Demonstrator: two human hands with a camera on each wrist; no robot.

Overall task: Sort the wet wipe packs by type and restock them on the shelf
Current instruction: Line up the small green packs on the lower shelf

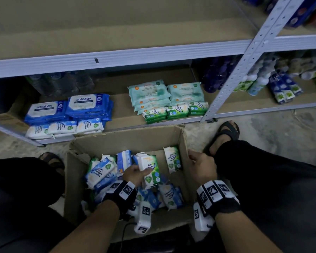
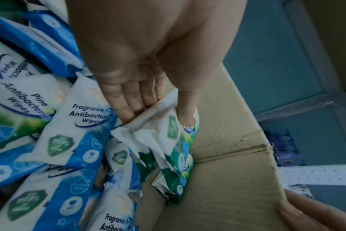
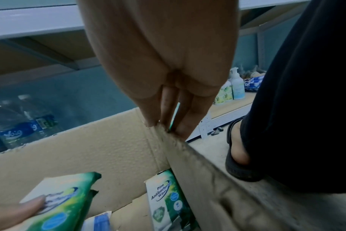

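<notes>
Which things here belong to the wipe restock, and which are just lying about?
Job:
left hand
green packs
box
right hand
shelf rows

Just there:
water bottles
spray bottles
purple bottles

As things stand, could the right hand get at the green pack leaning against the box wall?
Probably yes: the right hand grips the box rim just above the green pack, with nothing between them.

A cardboard box (image 1: pixel 182 143) holding loose wipe packs (image 1: pixel 100 172) is set at lower centre, before the bottom shelf (image 1: pixel 153 123), on which stacked packs (image 1: pixel 88 106) are ranged.
</notes>
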